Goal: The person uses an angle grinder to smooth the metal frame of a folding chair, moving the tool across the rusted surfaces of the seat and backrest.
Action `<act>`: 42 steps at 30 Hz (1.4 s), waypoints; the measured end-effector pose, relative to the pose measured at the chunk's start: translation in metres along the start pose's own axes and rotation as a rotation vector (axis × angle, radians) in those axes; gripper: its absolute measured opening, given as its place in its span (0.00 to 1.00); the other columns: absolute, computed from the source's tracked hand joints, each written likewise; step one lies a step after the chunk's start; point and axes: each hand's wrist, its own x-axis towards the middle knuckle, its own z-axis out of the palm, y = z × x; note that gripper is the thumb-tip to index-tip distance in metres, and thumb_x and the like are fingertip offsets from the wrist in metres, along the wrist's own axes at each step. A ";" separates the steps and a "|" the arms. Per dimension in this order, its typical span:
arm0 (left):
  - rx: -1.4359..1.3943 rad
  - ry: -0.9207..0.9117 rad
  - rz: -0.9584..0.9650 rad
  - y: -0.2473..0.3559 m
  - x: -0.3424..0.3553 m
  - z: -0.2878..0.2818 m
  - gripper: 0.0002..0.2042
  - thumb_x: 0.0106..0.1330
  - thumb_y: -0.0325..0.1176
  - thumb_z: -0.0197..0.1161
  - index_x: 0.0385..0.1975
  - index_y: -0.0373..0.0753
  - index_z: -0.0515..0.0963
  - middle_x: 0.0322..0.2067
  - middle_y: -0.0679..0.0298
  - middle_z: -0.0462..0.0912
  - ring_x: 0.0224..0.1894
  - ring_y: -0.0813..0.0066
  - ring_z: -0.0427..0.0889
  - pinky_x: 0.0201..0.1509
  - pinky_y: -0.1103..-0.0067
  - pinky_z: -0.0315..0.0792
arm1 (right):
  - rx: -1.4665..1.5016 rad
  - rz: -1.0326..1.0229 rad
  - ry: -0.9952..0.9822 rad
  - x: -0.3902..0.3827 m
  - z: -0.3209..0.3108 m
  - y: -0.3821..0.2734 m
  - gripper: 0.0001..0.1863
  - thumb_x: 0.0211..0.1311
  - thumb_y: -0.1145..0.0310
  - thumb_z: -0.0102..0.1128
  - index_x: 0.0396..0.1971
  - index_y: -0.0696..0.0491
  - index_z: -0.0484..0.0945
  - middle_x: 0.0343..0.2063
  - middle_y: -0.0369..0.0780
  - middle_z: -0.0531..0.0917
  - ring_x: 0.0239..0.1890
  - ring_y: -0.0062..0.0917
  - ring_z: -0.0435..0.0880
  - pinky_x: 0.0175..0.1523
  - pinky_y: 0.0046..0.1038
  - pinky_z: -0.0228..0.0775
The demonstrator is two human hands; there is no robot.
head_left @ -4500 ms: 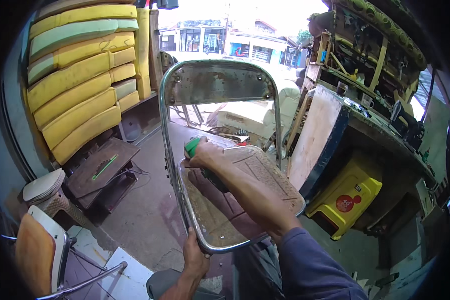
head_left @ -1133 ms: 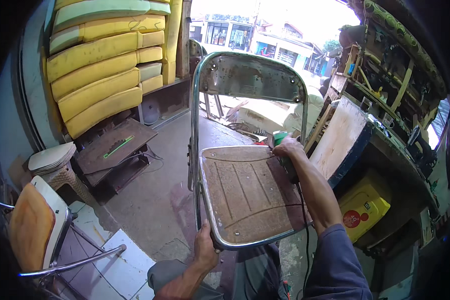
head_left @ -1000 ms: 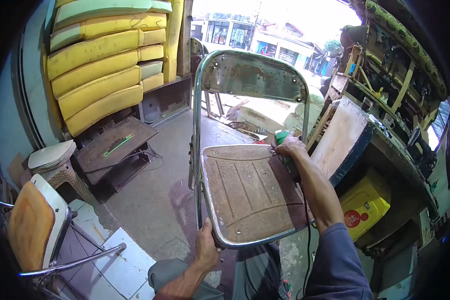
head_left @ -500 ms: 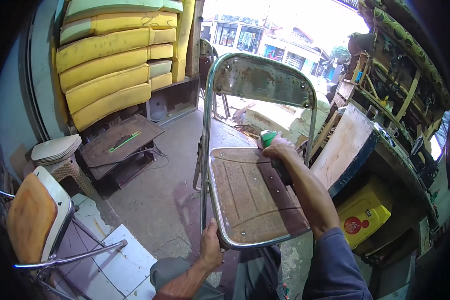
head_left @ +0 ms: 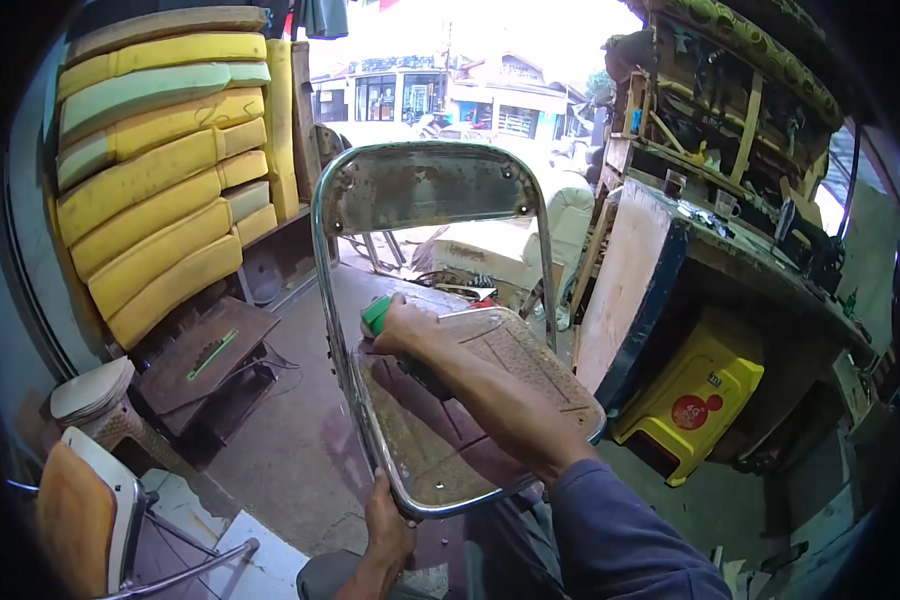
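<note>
A worn metal folding chair frame [head_left: 324,255] stands before me, with a rusty backrest panel [head_left: 430,190]. Its bare brown seat [head_left: 515,352] has a metal rim and a few small holes. My right hand [head_left: 406,326] is wrapped round a green-and-black tool [head_left: 375,315] at the seat's far left corner; the forearm hides much of the tool, so its exact kind is unclear. At the near left corner, my left hand [head_left: 386,528] grips the seat's edge, its fingers partly hidden underneath.
Yellow and green foam pieces [head_left: 150,170] are stacked at the left, above a low brown table [head_left: 205,355]. Another chair [head_left: 80,520] stands at the near left. On the right are a cluttered workbench [head_left: 740,240] and a yellow plastic box [head_left: 695,395]. A pale armchair [head_left: 565,225] sits beyond.
My right hand and the green tool have moved left along the seat's far edge to its left corner. The seat has turned relative to the backrest frame. The view has shifted to the right.
</note>
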 end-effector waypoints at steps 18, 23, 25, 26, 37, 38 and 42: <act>0.132 0.154 -0.003 0.022 -0.013 0.015 0.23 0.82 0.50 0.42 0.52 0.35 0.76 0.42 0.62 0.84 0.32 0.78 0.81 0.33 0.78 0.75 | 0.087 0.443 -0.100 0.022 -0.061 0.188 0.62 0.40 0.46 0.74 0.69 0.70 0.54 0.57 0.55 0.80 0.57 0.43 0.83 0.60 0.36 0.77; 0.634 0.226 0.168 -0.004 0.010 0.014 0.26 0.76 0.51 0.59 0.56 0.32 0.72 0.42 0.62 0.82 0.44 0.71 0.81 0.51 0.74 0.75 | 0.180 0.439 0.072 -0.035 -0.064 0.199 0.57 0.40 0.46 0.75 0.63 0.71 0.60 0.50 0.60 0.83 0.53 0.49 0.85 0.56 0.39 0.79; 0.561 0.126 0.132 0.010 0.015 0.011 0.28 0.74 0.51 0.62 0.57 0.30 0.71 0.45 0.60 0.80 0.48 0.70 0.78 0.55 0.72 0.71 | 0.337 0.490 0.068 -0.073 -0.063 0.192 0.55 0.43 0.46 0.74 0.67 0.63 0.60 0.54 0.60 0.81 0.56 0.47 0.84 0.60 0.40 0.76; 0.616 0.095 0.083 0.031 0.012 0.016 0.27 0.74 0.51 0.62 0.57 0.30 0.71 0.44 0.60 0.80 0.47 0.70 0.78 0.54 0.72 0.71 | 0.448 0.474 0.097 -0.096 -0.063 0.184 0.53 0.43 0.47 0.74 0.66 0.61 0.61 0.52 0.59 0.82 0.55 0.48 0.84 0.59 0.40 0.76; 0.551 -0.161 -0.110 0.192 0.106 -0.066 0.27 0.66 0.49 0.70 0.52 0.30 0.77 0.39 0.61 0.84 0.37 0.72 0.85 0.43 0.72 0.80 | 0.376 0.755 0.192 -0.272 -0.098 0.156 0.42 0.43 0.52 0.72 0.55 0.58 0.64 0.41 0.59 0.85 0.46 0.53 0.86 0.52 0.44 0.77; 0.551 -0.181 -0.145 0.211 0.118 -0.081 0.28 0.66 0.48 0.70 0.53 0.28 0.76 0.42 0.56 0.85 0.40 0.68 0.87 0.47 0.71 0.81 | 0.352 0.744 0.182 -0.279 -0.095 0.152 0.42 0.44 0.52 0.72 0.56 0.58 0.64 0.41 0.59 0.85 0.46 0.54 0.86 0.52 0.44 0.77; 0.556 -0.114 -0.205 0.260 0.126 -0.121 0.27 0.68 0.45 0.68 0.55 0.26 0.76 0.46 0.50 0.85 0.43 0.62 0.88 0.51 0.69 0.82 | 0.370 0.681 -0.019 -0.305 -0.079 0.125 0.42 0.45 0.54 0.72 0.59 0.56 0.62 0.39 0.60 0.85 0.45 0.57 0.85 0.51 0.47 0.76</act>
